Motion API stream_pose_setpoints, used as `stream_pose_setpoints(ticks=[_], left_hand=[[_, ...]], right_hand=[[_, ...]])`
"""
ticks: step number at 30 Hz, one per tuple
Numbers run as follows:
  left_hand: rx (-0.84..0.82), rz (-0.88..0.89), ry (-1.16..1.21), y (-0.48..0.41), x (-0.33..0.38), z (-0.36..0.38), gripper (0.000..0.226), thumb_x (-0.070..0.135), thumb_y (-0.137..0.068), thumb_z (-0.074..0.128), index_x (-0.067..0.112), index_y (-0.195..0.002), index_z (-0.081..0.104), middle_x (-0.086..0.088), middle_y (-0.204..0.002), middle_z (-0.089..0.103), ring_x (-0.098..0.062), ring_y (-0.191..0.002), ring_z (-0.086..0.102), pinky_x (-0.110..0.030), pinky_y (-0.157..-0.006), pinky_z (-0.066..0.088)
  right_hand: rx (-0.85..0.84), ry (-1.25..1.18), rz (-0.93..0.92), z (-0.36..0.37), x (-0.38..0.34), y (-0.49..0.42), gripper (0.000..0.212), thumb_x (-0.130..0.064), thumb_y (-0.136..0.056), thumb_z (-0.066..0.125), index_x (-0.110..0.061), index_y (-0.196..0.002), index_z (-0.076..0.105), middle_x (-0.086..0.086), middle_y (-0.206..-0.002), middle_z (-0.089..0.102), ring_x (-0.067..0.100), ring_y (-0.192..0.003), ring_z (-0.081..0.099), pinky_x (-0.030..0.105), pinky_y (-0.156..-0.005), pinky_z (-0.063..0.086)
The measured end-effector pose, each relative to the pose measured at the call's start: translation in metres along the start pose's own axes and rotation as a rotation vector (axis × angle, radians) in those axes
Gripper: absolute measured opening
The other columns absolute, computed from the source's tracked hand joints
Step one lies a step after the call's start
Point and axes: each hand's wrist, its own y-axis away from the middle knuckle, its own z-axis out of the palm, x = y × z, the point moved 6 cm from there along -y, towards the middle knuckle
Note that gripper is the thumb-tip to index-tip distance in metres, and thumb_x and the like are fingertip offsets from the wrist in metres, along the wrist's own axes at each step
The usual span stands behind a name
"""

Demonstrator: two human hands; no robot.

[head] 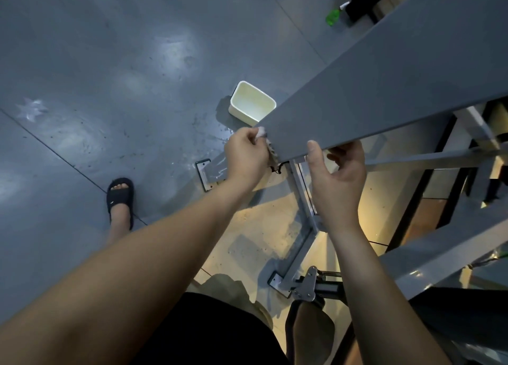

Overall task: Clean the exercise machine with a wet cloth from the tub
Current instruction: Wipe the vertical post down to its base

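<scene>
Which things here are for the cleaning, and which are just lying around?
For the job:
- cloth, pinched in the left hand
- white tub
- grey machine beam, held by the right hand

Just lying about:
- green bottle, far off and untouched

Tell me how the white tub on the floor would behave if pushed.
The tub looks like thin plastic, so probably light unless water sits inside. Its flat rectangular base and the wet, glossy floor suggest it would slide rather than tip.
</scene>
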Motion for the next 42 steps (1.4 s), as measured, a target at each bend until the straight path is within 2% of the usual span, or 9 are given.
stream_pose_setpoints(ticks=[4, 10, 16, 20, 27, 31, 34, 38, 42], left_hand=[[-0.043, -0.109, -0.128, -0.020, -0.014, -0.001, 0.034, 0.020, -0.103, 0.056, 0.005, -0.075, 0.070, 0.001, -0.066, 0.060, -0.017, -0.065, 0.054, -0.027, -0.057, 0.036], [-0.033, 0.097, 0.030, -0.001, 0.015, 0.004, 0.027, 0.027, -0.099, 0.059, 0.013, -0.083, 0.075, 0.002, -0.075, 0.074, -0.017, -0.075, 0.068, -0.028, -0.067, 0.052], [-0.016, -0.126, -0.079, -0.028, -0.010, -0.004, 0.038, 0.021, -0.101, 0.056, -0.006, -0.076, 0.063, -0.002, -0.061, 0.053, -0.012, -0.055, 0.046, -0.024, -0.055, 0.035], [-0.035, 0.023, 0.029, 0.008, 0.015, 0.005, 0.026, 0.022, -0.101, 0.062, 0.007, -0.083, 0.074, 0.004, -0.072, 0.072, 0.000, -0.060, 0.060, -0.011, -0.056, 0.045], [0.003, -0.181, -0.031, -0.033, -0.014, -0.004, 0.037, 0.023, -0.100, 0.060, -0.006, -0.078, 0.067, -0.004, -0.061, 0.057, -0.016, -0.057, 0.050, -0.029, -0.060, 0.041], [-0.047, 0.044, 0.046, 0.000, 0.020, 0.004, 0.024, 0.019, -0.097, 0.060, 0.005, -0.084, 0.074, -0.006, -0.075, 0.074, -0.011, -0.064, 0.067, -0.022, -0.058, 0.051], [-0.015, 0.146, -0.016, -0.002, 0.022, 0.003, 0.021, 0.026, -0.092, 0.058, 0.018, -0.083, 0.075, -0.002, -0.079, 0.072, -0.014, -0.075, 0.069, -0.031, -0.067, 0.055], [-0.023, -0.141, -0.107, -0.046, -0.021, 0.000, 0.037, 0.022, -0.098, 0.058, 0.011, -0.063, 0.059, 0.000, -0.056, 0.058, -0.019, -0.060, 0.055, -0.030, -0.058, 0.043], [-0.057, -0.062, -0.103, -0.036, -0.018, 0.004, 0.033, 0.026, -0.096, 0.057, 0.004, -0.073, 0.066, -0.002, -0.062, 0.063, -0.020, -0.059, 0.054, -0.032, -0.060, 0.044]], right_hand=[[-0.013, 0.022, 0.022, -0.003, -0.001, 0.000, 0.036, -0.038, -0.090, 0.075, -0.025, -0.122, 0.062, -0.005, -0.117, 0.069, 0.014, -0.108, 0.065, 0.022, -0.091, 0.052], [-0.009, -0.005, 0.010, -0.001, -0.003, 0.002, 0.030, -0.030, -0.092, 0.075, -0.028, -0.118, 0.061, -0.007, -0.118, 0.067, 0.009, -0.106, 0.064, 0.016, -0.089, 0.048], [-0.028, 0.021, 0.020, -0.003, -0.003, 0.001, 0.033, -0.037, -0.091, 0.074, -0.030, -0.121, 0.061, -0.011, -0.120, 0.067, 0.013, -0.111, 0.063, 0.020, -0.088, 0.048], [-0.019, 0.021, 0.006, -0.003, -0.003, 0.001, 0.033, -0.032, -0.092, 0.075, -0.027, -0.121, 0.060, -0.008, -0.120, 0.066, 0.012, -0.109, 0.063, 0.017, -0.088, 0.049], [-0.026, 0.010, 0.006, -0.003, -0.005, 0.001, 0.034, -0.032, -0.092, 0.075, -0.024, -0.122, 0.061, -0.009, -0.119, 0.067, 0.009, -0.107, 0.063, 0.014, -0.086, 0.047], [-0.020, -0.006, 0.004, -0.002, -0.005, 0.001, 0.031, -0.029, -0.093, 0.074, -0.031, -0.119, 0.059, -0.008, -0.120, 0.066, 0.007, -0.108, 0.063, 0.013, -0.087, 0.047], [-0.024, -0.008, 0.007, 0.000, -0.004, 0.002, 0.033, -0.028, -0.093, 0.074, -0.028, -0.122, 0.059, -0.007, -0.121, 0.066, 0.006, -0.109, 0.064, 0.012, -0.088, 0.047], [-0.036, -0.005, 0.008, -0.002, -0.006, 0.003, 0.030, -0.030, -0.093, 0.074, -0.032, -0.120, 0.060, -0.010, -0.120, 0.066, 0.006, -0.109, 0.063, 0.014, -0.088, 0.048], [-0.038, 0.006, -0.001, -0.002, -0.008, 0.002, 0.029, -0.030, -0.093, 0.074, -0.045, -0.112, 0.057, -0.010, -0.120, 0.066, 0.005, -0.109, 0.063, 0.014, -0.089, 0.047]])
